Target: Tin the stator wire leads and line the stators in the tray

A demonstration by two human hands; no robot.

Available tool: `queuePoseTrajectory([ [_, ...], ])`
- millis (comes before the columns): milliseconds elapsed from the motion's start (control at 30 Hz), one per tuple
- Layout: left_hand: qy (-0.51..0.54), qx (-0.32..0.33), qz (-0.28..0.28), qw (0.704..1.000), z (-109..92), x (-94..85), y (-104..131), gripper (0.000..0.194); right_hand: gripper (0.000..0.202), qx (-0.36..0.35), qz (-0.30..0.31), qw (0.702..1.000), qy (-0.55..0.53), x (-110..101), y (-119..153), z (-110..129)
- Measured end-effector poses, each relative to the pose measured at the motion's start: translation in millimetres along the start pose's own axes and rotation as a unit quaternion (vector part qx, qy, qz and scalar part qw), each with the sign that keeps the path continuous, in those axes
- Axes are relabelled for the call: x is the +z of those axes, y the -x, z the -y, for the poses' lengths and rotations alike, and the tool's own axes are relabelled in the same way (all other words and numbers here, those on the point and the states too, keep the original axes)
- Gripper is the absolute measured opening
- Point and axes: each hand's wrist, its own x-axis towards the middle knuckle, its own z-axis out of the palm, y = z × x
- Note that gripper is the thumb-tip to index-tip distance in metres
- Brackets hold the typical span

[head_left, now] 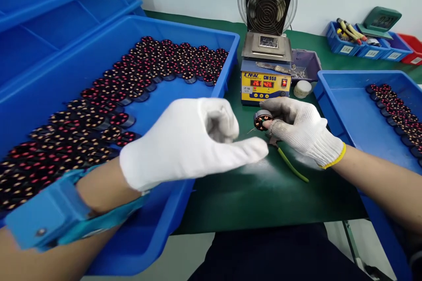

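Observation:
My right hand (303, 131), in a white knit glove with a yellow cuff, grips a small round wound coil part (262, 120) over the green mat. A green-handled tool (290, 164) lies under that hand; whether the hand also holds it I cannot tell. My left hand (191, 140), in a smooth white glove, hovers in front of the big blue tray (171, 30). Its index finger points right toward the coil and the other fingers are curled. It holds nothing. A blue strap (62, 213) wraps my left wrist.
The big blue tray holds several rows of coil parts (99, 105). A second blue tray (349, 109) at right holds more coils (398, 114). A yellow solder pot (265, 83) with a fan (267, 4) behind it stands ahead. Small bins (362, 44) sit at the back right.

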Motion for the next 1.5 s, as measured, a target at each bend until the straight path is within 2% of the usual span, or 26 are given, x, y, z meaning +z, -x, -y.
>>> queuePoseTrajectory([
  [67, -0.006, -0.019, -0.029, 0.999, 3, 4.3, -3, 0.050, 0.032, -0.006, 0.007, 1.000, 0.001, 0, 1, 1],
  [100, -0.021, -0.025, -0.013, 0.999, 5, 6.9, -5, 0.053, 0.031, -0.009, 0.008, 1.000, 0.010, 1, 2, 2],
  [200, -0.057, -0.023, 0.070, 0.996, 6, 9.1, -6, 0.043, 0.032, -0.010, 0.001, 0.999, 0.039, 1, 3, 2],
  [267, -0.046, -0.012, 0.088, 0.995, 3, 4.5, -4, 0.049, 0.032, 0.000, -0.002, 0.999, 0.041, 1, 2, 1],
  [300, -0.034, -0.008, 0.079, 0.996, 2, 1.9, -3, 0.052, 0.032, 0.004, -0.004, 0.999, 0.038, 0, 1, 1],
  [367, -0.017, -0.008, 0.024, 1.000, 3, -0.1, -2, 0.050, 0.031, 0.011, -0.001, 1.000, 0.025, 0, 0, -1],
  [433, -0.023, -0.022, -0.020, 0.999, 7, 4.7, -5, 0.048, 0.031, 0.013, 0.007, 1.000, 0.016, 0, 0, -2],
  [467, -0.031, -0.033, -0.017, 0.999, 9, 9.0, -6, 0.051, 0.031, 0.011, 0.011, 1.000, 0.017, 0, 0, -2],
  [567, -0.049, -0.041, 0.053, 0.997, 14, 19.3, -10, 0.043, 0.033, -0.005, 0.011, 0.999, 0.038, -1, 2, -3],
  [700, -0.004, -0.009, 0.092, 0.996, 10, 10.7, -6, 0.045, 0.032, 0.013, 0.020, 0.999, 0.026, -2, 2, 0],
  [800, 0.034, -0.002, 0.056, 0.998, 8, 3.2, -3, 0.048, 0.031, 0.026, 0.025, 0.999, 0.011, -3, 1, 2],
  [900, 0.031, -0.037, 0.013, 0.999, 12, 11.3, -5, 0.048, 0.031, 0.017, 0.025, 0.999, 0.018, -2, 2, 4],
  [1033, 0.030, -0.029, 0.063, 0.997, 14, 21.5, -10, 0.034, 0.031, 0.004, 0.023, 0.999, 0.046, -2, 2, 6],
  [1167, 0.121, -0.072, 0.125, 0.982, 8, -0.4, -10, 0.035, 0.027, 0.018, 0.017, 0.999, 0.049, -4, -1, 6],
  [1267, 0.193, -0.100, 0.079, 0.973, 6, -13.2, -11, 0.040, 0.023, 0.018, 0.005, 0.999, 0.032, -6, -3, 3],
  [1367, 0.135, -0.097, 0.029, 0.986, 7, -0.8, -12, 0.036, 0.022, 0.010, -0.004, 1.000, 0.019, -6, -2, 3],
  [1433, 0.094, -0.093, 0.045, 0.990, 5, 14.2, -10, 0.031, 0.023, 0.003, -0.011, 1.000, 0.025, -5, -1, 5],
  [1500, 0.113, -0.094, 0.070, 0.987, 1, 23.1, -7, 0.027, 0.025, 0.001, -0.017, 0.999, 0.035, -5, -2, 6],
])
